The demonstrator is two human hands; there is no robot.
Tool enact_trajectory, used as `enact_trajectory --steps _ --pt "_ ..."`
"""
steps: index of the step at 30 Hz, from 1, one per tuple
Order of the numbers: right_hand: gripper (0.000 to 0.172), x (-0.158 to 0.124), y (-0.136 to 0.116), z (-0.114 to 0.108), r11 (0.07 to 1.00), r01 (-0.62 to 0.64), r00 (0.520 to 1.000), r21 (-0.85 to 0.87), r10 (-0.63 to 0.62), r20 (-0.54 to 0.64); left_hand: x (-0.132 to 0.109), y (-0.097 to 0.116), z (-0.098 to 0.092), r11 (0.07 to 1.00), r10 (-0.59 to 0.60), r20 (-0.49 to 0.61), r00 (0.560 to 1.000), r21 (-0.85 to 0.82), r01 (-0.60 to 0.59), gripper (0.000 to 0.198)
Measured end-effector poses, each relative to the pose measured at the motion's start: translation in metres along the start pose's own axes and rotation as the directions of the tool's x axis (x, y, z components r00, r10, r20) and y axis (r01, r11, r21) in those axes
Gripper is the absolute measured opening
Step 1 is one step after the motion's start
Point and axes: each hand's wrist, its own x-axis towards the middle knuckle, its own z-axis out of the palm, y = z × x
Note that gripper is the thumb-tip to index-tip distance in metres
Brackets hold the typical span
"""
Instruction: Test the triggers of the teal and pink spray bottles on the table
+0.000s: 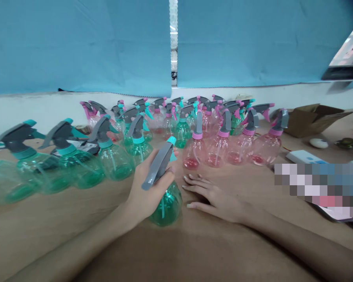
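Observation:
My left hand (148, 182) is wrapped around the neck of a green spray bottle (166, 207) with a grey and teal trigger head, upright on the table. My right hand (207, 192) lies on the tabletop just right of that bottle, fingers stretched toward it and holding nothing. Left of my left hand, a row of green spray bottles (85, 168) runs toward the left edge. Beyond my right hand stands a row of pink spray bottles (217, 150) with grey heads and pink collars.
More pink and green spray bottles (182, 129) crowd the back by the wall. At the right are an open cardboard box (312, 119), a white rounded object (318, 143), a white box (306, 157) and a blurred-out flat device. Blue cloth (82, 47) hangs behind.

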Motion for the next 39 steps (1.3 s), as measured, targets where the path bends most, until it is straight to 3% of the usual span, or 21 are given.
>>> enact_trajectory --steps 31,39 --pt "0.057 0.0003 0.0003 0.0009 1.000 0.005 1.000 -0.025 -0.005 0.004 0.0015 0.0014 -0.0023 0.999 0.033 0.030 0.999 0.003 -0.034 0.017" --pt "0.057 0.0006 -0.0020 -0.0003 1.000 0.003 1.000 -0.030 -0.003 -0.001 0.0023 0.0032 -0.0044 0.997 0.071 0.017 0.997 0.043 -0.072 0.001"
